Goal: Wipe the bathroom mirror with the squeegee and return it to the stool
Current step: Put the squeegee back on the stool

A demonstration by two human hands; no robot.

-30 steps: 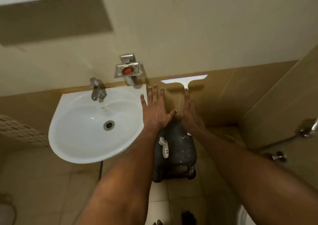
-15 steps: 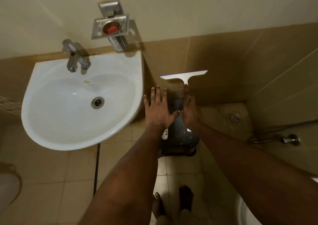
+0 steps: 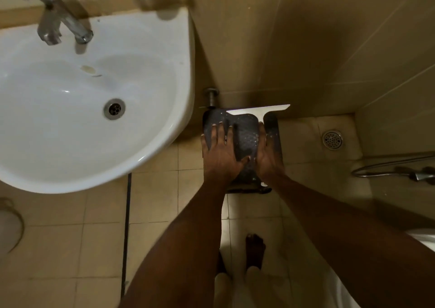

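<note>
A white squeegee (image 3: 259, 110) is held low over the dark grey speckled stool (image 3: 244, 131), its blade across the stool's far edge. My right hand (image 3: 266, 152) is shut on the squeegee's handle, which is mostly hidden under the hand. My left hand (image 3: 221, 152) hovers flat with fingers apart over the stool's left half, holding nothing. I cannot tell whether the squeegee touches the stool. The mirror is out of view.
A white wash basin (image 3: 164, 128) with a chrome tap (image 3: 61, 25) juts out to the left of the stool. A floor drain (image 3: 332, 139) lies to the right, a chrome hose fitting (image 3: 400, 171) further right. My bare feet (image 3: 254, 251) stand on beige tiles.
Both hands have dropped from wall height down to the stool, carrying the squeegee with them. The view has tilted down toward the floor.
</note>
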